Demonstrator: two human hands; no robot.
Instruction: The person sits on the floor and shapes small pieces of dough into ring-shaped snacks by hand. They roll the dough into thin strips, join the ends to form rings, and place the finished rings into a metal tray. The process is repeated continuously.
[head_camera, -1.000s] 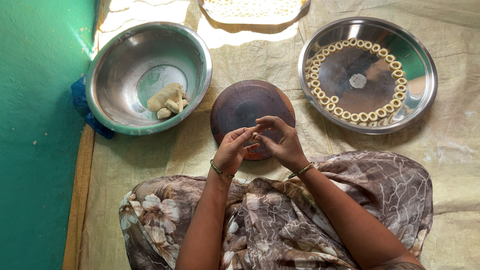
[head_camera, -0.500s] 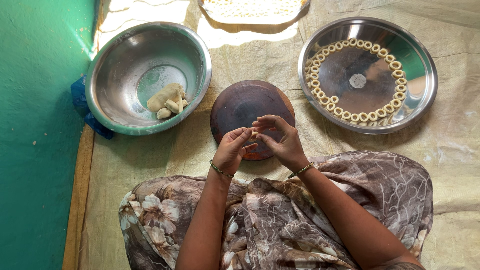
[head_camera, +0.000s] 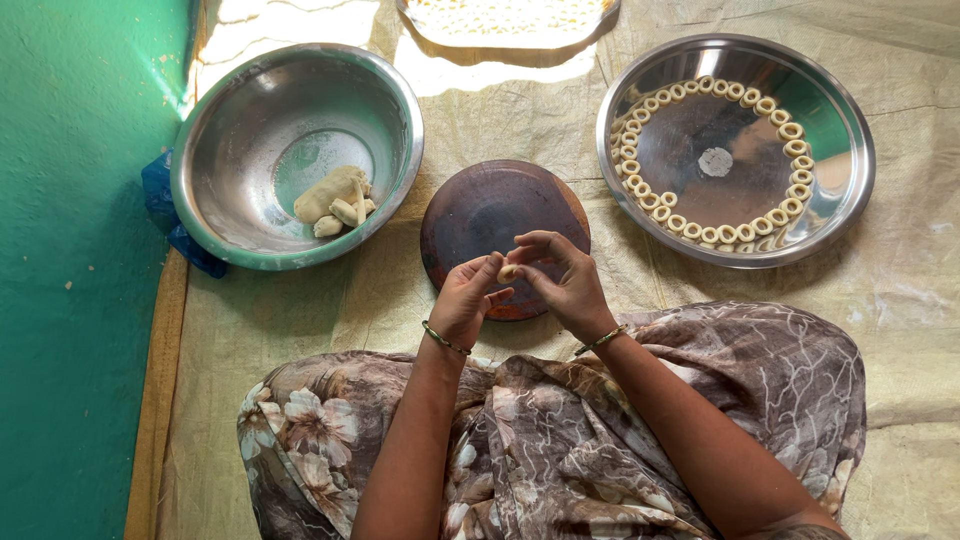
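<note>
While there's only a small lump of dough (head_camera: 335, 197) left in the steel bowl (head_camera: 205, 150) on the left, both hands are busy over the round brown board (head_camera: 480, 205): left hand (head_camera: 468, 300) and right hand (head_camera: 560, 282) pinch one tiny dough piece (head_camera: 508, 272) between fingertips. Over right, the steel plate (head_camera: 845, 160) has dough rings (head_camera: 790, 130) lining most of its rim, so I'd guess it's well over halfway.

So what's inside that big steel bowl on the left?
The steel bowl holds a pale lump of dough with a few small pieces beside it; the rest is bare metal. Anything beneath the dough is covered.
</note>
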